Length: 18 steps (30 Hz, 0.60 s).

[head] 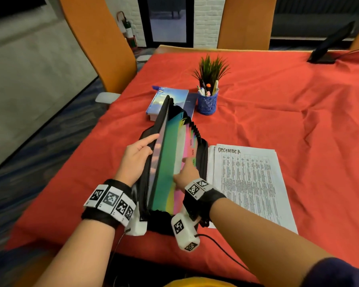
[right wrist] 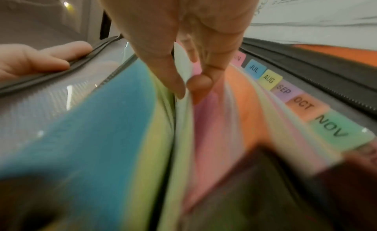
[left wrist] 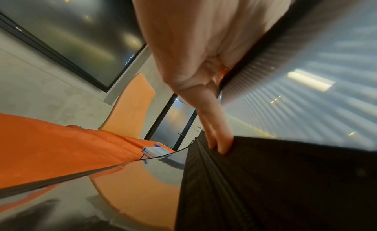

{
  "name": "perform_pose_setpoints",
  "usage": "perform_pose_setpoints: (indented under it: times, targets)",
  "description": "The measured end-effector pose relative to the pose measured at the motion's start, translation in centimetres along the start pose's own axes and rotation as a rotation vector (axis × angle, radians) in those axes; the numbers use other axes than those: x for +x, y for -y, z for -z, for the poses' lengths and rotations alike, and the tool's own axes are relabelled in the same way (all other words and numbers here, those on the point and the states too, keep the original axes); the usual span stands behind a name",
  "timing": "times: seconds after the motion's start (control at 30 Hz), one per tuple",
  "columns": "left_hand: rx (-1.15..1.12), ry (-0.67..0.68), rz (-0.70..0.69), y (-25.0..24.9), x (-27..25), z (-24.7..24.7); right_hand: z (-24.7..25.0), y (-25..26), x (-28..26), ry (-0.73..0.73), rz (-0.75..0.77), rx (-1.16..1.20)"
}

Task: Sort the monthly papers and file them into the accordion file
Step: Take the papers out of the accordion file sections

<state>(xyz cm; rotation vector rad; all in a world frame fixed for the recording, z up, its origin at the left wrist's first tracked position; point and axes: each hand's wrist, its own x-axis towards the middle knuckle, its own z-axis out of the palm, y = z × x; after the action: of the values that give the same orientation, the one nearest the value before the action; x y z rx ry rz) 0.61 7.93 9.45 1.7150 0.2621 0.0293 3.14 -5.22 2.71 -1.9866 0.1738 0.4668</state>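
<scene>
- The right hand (head: 186, 172) reaches into the accordion file (head: 170, 162); from the head view its fingertips are hidden among the dividers, so the grip cannot be read there.
- The right wrist view shows it: thumb and forefinger pinch a white sheet (right wrist: 184, 70) standing between the yellow-green and pink dividers, though the picture is blurred low down.
- The month tabs (right wrist: 302, 103) read JUL to NOV in that view; the head view shows only MAR, APR and MAY clearly.
- The file lies open on the red tablecloth (head: 278, 100) at the near edge, its long axis running near to far, its mouth facing up.
- The left hand (head: 136, 156) grips the raised left cover, thumb over the zipper edge; the left wrist view shows fingers pressed on the black outer face.
- The paper stack (head: 249, 183) headed "December" lies just right of the file; its near corner is cut off behind the right forearm.
- A book (head: 168, 100) and a pen cup (head: 207, 102) stand beyond the file.
</scene>
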Motion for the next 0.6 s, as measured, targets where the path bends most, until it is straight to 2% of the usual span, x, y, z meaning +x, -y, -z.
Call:
perform_pose_setpoints:
  times: [0.1, 0.2, 0.43, 0.6]
  targets:
    - [0.000, 0.000, -0.007, 0.1, 0.0, 0.1, 1.0, -0.5, 0.5, -0.061, 0.060, -0.114]
    - [-0.006, -0.006, -0.017, 0.3, 0.3, 0.4, 4.3, -1.6, 0.9, -0.135, 0.059, -0.119]
    - [0.053, -0.016, -0.041, 0.8, 0.3, -0.3, 14.2, -9.3, 0.2, -0.267, -0.207, -0.100]
    - [0.051, -0.004, -0.022, 0.4, 0.1, 0.2, 19.7, -13.4, -0.2, -0.407, -0.279, -0.061]
